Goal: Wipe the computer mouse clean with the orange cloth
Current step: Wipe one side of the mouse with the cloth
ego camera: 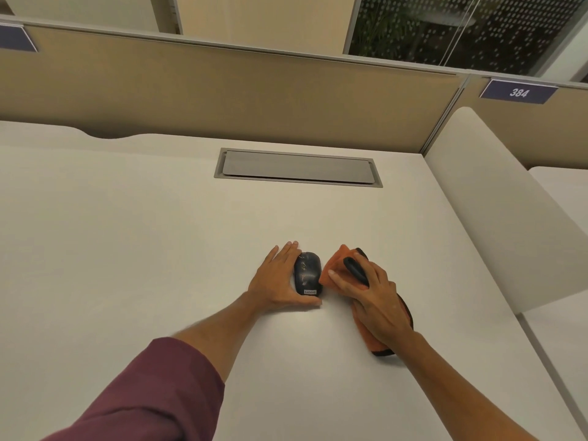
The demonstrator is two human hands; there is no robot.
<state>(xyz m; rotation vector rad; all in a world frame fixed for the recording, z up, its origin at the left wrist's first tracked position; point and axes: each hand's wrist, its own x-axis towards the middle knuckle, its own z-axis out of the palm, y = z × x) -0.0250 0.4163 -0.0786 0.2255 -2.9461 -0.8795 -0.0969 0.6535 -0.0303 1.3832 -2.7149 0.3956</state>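
Observation:
A dark computer mouse (307, 273) with faint scribble marks and a small label lies on the white desk (143, 249). My left hand (276, 278) cups its left side, fingers along the edge and thumb at its near end. Just to the right, my right hand (372, 297) presses on the orange cloth (335, 264), which has a dark border. The cloth lies bunched on the desk under that hand, its front corner touching or nearly touching the mouse's right side.
A grey cable hatch (297, 167) is set into the desk further back. A beige partition (222, 87) runs along the far edge, and a white side divider (496, 198) rises on the right. A sign reading 384 (518, 92) hangs beyond it.

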